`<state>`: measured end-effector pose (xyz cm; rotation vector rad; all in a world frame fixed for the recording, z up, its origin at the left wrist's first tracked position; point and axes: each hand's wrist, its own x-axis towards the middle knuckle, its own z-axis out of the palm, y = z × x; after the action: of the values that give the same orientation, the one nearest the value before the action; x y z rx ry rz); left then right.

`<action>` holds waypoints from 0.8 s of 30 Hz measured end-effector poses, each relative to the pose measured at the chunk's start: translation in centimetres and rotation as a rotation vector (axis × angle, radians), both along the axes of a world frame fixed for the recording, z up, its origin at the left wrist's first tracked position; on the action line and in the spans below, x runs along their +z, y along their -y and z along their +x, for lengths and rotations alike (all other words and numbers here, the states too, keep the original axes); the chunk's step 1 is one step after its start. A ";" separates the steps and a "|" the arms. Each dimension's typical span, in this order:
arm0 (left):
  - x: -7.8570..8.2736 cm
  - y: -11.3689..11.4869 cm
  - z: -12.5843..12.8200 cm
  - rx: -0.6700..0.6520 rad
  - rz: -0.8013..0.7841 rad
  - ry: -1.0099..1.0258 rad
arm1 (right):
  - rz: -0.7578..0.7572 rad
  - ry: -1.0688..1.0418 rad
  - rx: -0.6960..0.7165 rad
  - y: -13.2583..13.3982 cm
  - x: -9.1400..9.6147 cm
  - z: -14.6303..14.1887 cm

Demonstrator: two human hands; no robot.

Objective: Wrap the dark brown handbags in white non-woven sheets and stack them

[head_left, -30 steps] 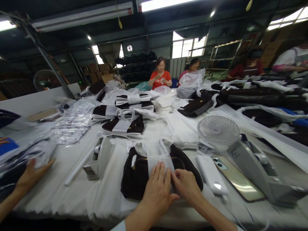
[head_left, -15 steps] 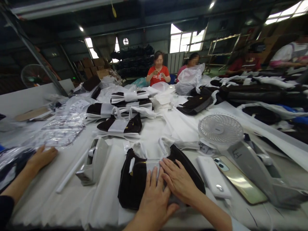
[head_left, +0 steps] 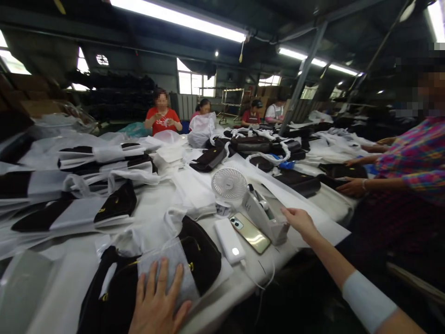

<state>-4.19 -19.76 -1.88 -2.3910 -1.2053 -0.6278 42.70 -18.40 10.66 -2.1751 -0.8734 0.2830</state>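
My left hand point(head_left: 158, 297) lies flat with fingers spread on a black handbag point(head_left: 203, 257) at the table's front edge. A band of thin white wrapping sheet point(head_left: 170, 250) runs across the bag's middle under those fingers. White-wrapped handles point(head_left: 175, 218) rise behind it. To the right, my right hand point(head_left: 301, 222) reaches out to the front end of a grey tape dispenser point(head_left: 269, 218). Its thumb and fingers are pinched together at the dispenser's edge; what lies between them is too small to make out.
A white power bank point(head_left: 229, 241) with a cable, a gold phone point(head_left: 251, 233) and a small fan point(head_left: 228, 183) stand right of the bag. Wrapped bags point(head_left: 74, 213) lie at left. A co-worker in a plaid sleeve point(head_left: 410, 160) handles dark bags at right; others sit behind.
The view has swung right. My right hand has left the wrapped bag and moved to the tape dispenser. My left hand has stayed on the wrapping sheet.
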 end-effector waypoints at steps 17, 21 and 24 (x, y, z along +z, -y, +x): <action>0.4 0.4 0.0 0.018 0.002 -0.022 | 0.144 -0.048 0.011 5.4 -1.7 0.3; 0.3 0.4 -0.1 0.019 -0.011 -0.030 | 0.240 -0.355 0.019 7.8 -4.0 -0.6; 0.1 0.3 -0.2 0.015 -0.016 -0.030 | 0.247 -0.536 -0.030 8.0 -5.9 -1.1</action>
<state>-4.39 -20.10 -1.75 -2.3936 -1.2199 -0.5780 41.61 -26.40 4.75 -1.7553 -0.5366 0.6693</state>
